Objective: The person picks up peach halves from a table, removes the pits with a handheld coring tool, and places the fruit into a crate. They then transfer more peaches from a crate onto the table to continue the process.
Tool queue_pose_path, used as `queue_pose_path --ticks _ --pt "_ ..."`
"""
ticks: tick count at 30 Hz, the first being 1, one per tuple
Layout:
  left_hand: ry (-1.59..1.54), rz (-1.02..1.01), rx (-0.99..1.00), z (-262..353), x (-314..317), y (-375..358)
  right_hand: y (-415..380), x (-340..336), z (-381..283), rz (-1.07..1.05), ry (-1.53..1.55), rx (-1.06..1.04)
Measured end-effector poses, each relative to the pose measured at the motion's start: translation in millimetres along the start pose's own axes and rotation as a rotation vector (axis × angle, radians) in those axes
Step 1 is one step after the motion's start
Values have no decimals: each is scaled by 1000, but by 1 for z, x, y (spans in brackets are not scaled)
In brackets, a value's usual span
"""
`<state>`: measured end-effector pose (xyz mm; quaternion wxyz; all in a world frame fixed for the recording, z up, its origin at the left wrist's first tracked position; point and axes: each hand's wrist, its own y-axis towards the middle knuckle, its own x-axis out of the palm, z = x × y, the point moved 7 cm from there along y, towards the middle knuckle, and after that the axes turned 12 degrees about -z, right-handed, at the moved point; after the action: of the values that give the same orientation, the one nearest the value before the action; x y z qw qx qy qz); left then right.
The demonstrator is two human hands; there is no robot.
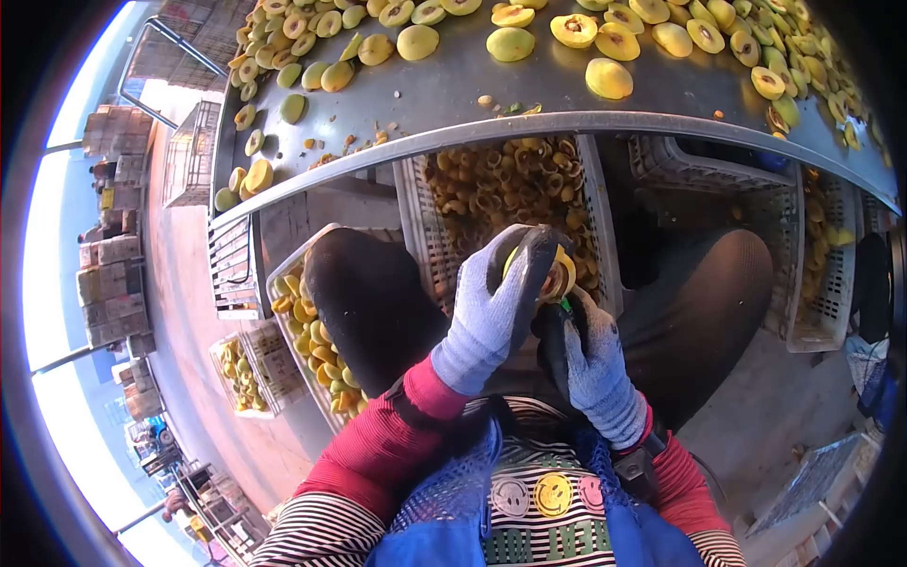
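Gloved in grey-blue with dark fingers, my left hand [491,298] is wrapped round a yellow peach half [561,276], its cut face turned toward my right hand. My right hand [597,369] is closed on a small tool with a green part [567,304] right at the fruit's lower edge. Fingers hide most of this tool, and I cannot tell its kind. Both hands are held together above my lap, just in front of a crate [422,227] full of brownish, hollowed fruit scraps [505,184].
A metal table [435,85] with a raised front rim spans the top, strewn with peach halves [418,42]. At my left knee stands a crate of yellow pieces [321,350], with a smaller crate [274,369] beyond. More crates [709,165] sit under the table at right.
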<state>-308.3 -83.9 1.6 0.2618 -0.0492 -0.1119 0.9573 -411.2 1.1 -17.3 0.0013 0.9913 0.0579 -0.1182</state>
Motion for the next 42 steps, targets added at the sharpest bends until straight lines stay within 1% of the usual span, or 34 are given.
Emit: queue_pose_path --ticks 1,2,4,5,7,8,10,11,12,14,15,16,18,19,21,22,23,24,25,26,28,29,30,31,32,33,34,35,36,37,38,40,42 --pt "44 -23 9 -2 0 0 -3 0 -6 19 -26 -74" --pt "43 -21 11 -2 -1 -2 -5 0 -7 17 -28 -75" --pt "104 -98 -43 -5 1 -3 -12 -1 -15 15 -167 -116" --pt "103 -98 -42 -5 -1 -1 -16 2 -11 14 -168 -116" --pt "178 -220 -199 -14 2 2 -25 10 9 -3 -50 31" --pt "178 -216 -199 -17 0 0 -28 12 10 -7 -50 30" --pt "499 -322 114 0 7 -4 -32 18 20 -68 131 171" --pt "499 -373 -26 -8 6 -4 -33 19 21 -65 131 170" --pt "500 -374 -24 -9 8 -3 -33 20 22 -77 73 147" --pt "182 -272 -336 -36 5 -5 -40 28 27 -92 18 128" --pt "206 -222 -337 -28 6 -8 -44 38 34 -134 250 155" --pt "205 -223 -338 -30 6 -10 -47 46 39 -175 480 181" --pt "631 -277 110 -4 14 -14 -49 45 36 -176 489 220" --pt "625 -268 105 -2 15 -16 -50 42 31 -180 502 258" --pt "143 -295 -205 -16 9 -11 -39 33 20 -167 529 307" --pt "147 -292 -205 -20 6 -10 -37 31 16 -162 547 338" --pt "266 -329 3 -15 8 -9 -33 25 8 -164 549 342" --pt "382 -360 217 -6 11 -11 -31 37 1 -279 1110 445" --pt "338 -353 163 -13 10 -10 -33 50 -13 -391 1674 536" --pt "338 -352 162 -12 13 -12 -34 52 -10 -393 1674 536" --pt "-170 -246 -293 -35 12 -15 -35 63 -22 -573 2180 461" --pt "30 -209 -250 -34 9 -14 -34 65 -21 -577 2180 462" --pt "29 -205 -251 -33 8 -15 -33 65 -25 -612 2289 411" --pt "199 -201 -154 -22 6 -15 -33 64 -30 -647 2396 359" --pt "370 -195 -52 -12 5 -14 -33 65 -30 -653 2394 362" --pt "439 -179 10 -11 4 -13 -34 66 -28 -623 2392 410" --pt "439 -173 10 -13 1 -12 -35 68 -25 -591 2391 458" --pt "625 -185 56 -10 1 -11 -36 69 -22 -597 2389 461" --pt "812 -198 103 -7 2 -10 -37 73 -14 -609 2295 489" --pt "833 -231 25 -14 1 -9 -39 77 -7 -616 2201 516" --pt "833 -227 28 -15 0 -10 -39 78 -7 -620 2197 516" --pt "833 -177 171 -10 1 -17 -40 78 -16 -705 2355 453" --pt "797 -165 195 -14 0 -18 -41 78 -19 -725 2383 432"
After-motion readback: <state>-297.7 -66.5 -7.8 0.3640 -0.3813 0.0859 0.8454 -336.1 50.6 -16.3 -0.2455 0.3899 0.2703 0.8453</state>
